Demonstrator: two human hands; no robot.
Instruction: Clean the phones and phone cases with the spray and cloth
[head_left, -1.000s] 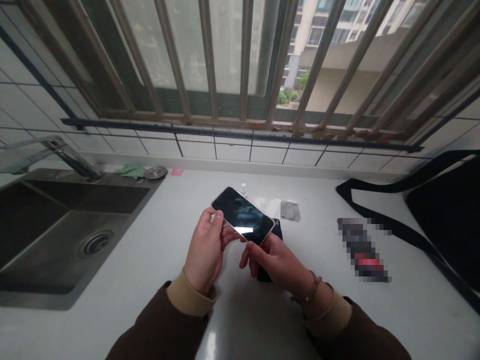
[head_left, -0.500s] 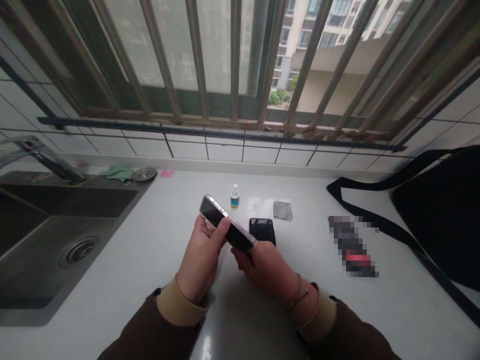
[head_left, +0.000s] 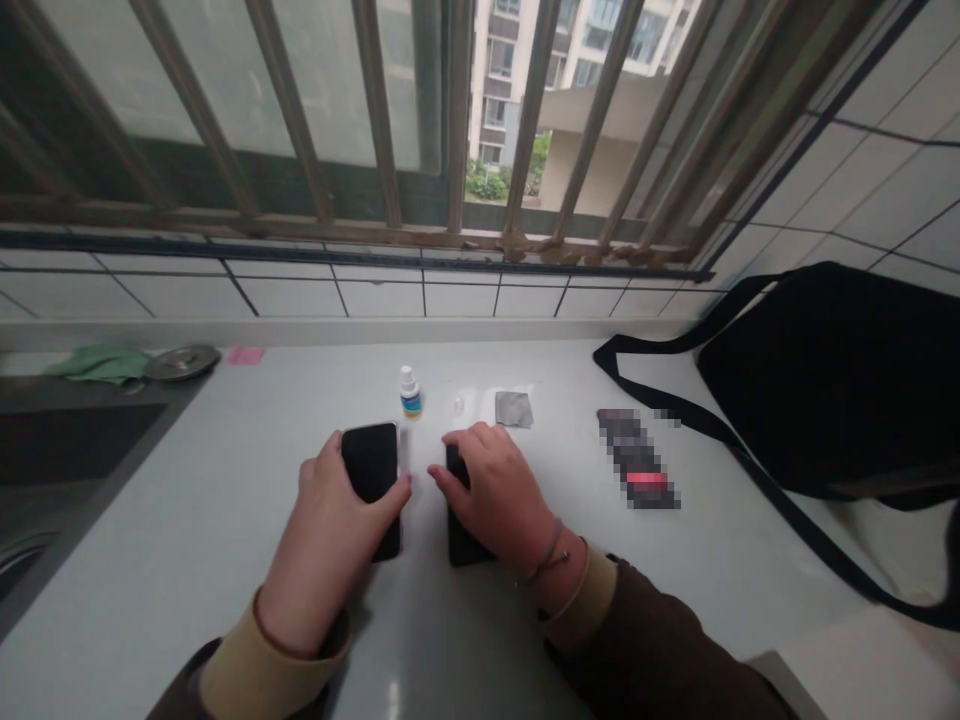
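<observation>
My left hand (head_left: pixel 330 530) is closed around a phone (head_left: pixel 370 460) with a dark screen and a clear case, its thumb on the right edge and its fingers on the left. Over a black phone-like slab (head_left: pixel 466 540) lies my right hand (head_left: pixel 499 485), thumb at the left side and fingers across the far part, which hides much of it. The slab rests on the white counter. Beyond the hands stand a small white-capped bottle (head_left: pixel 411 395) with a blue and orange label, a tiny clear item (head_left: pixel 459 405) and a grey square cloth (head_left: pixel 514 409).
A sink (head_left: pixel 67 440) is at the left, with a green cloth (head_left: pixel 105 363) and a metal drain cover (head_left: pixel 184 362) behind it. To the right are a blurred-out dark item (head_left: pixel 637 460) and a black bag (head_left: pixel 832 390) with its strap. A pink slip (head_left: pixel 246 356) lies near the wall.
My left hand has brought the phone down and left, turning it upright with its screen up. My right hand has let go of the phone and moved onto the black slab. The view swung right.
</observation>
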